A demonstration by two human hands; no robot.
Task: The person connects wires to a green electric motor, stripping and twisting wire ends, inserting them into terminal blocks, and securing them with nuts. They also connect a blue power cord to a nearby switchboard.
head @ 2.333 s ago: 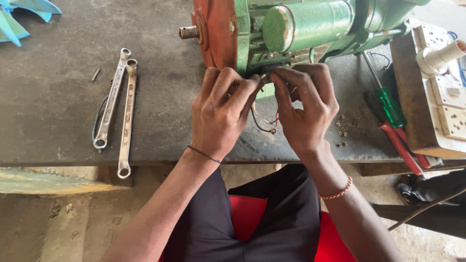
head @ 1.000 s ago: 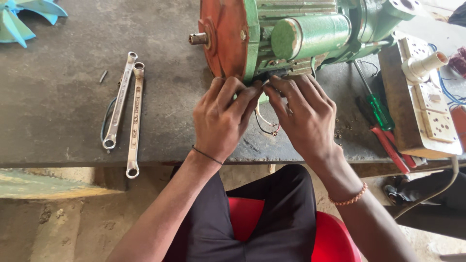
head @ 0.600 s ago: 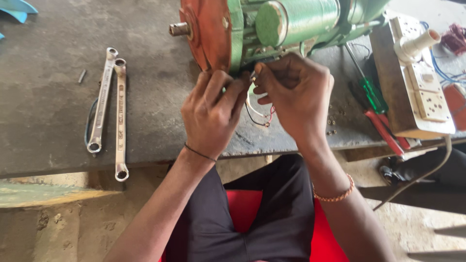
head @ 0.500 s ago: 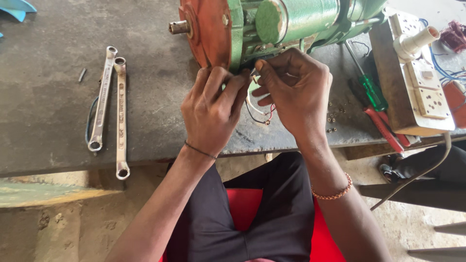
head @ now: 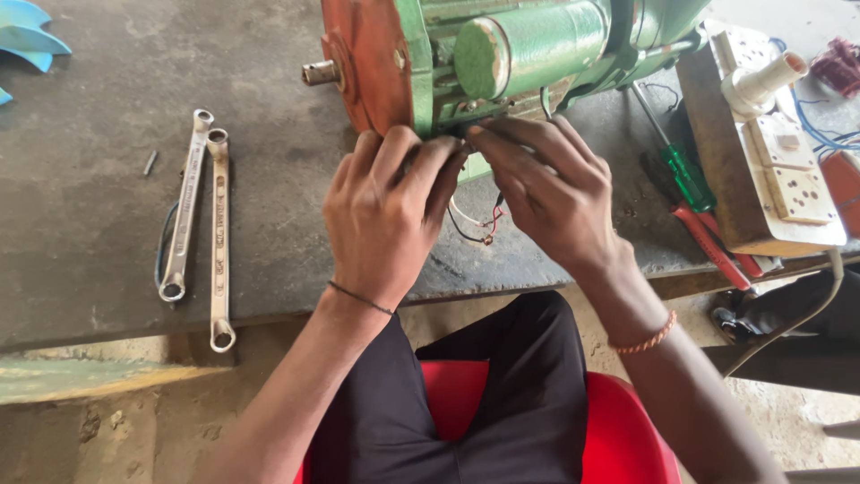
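A green electric motor [head: 537, 45] with an orange end cover [head: 367, 54] and a short shaft lies on a dark metal workbench [head: 98, 224]. My left hand [head: 385, 215] and my right hand [head: 546, 193] meet at the motor's lower front edge, fingertips pinched together on something small that the fingers hide. Thin white, red and black wires [head: 479, 224] hang in a loop between the two hands.
Two long ring spanners [head: 202, 224] lie side by side to the left, with a small bolt near them. A green-handled screwdriver [head: 681, 166], a red-handled one [head: 712, 246] and a wooden switch-and-socket board [head: 775, 152] lie to the right. A blue fan blade [head: 27, 36] sits far left.
Both hands have stayed at the motor's lower edge with small finger shifts. The view has shifted a little, and the wire loop now hangs lower between the hands.
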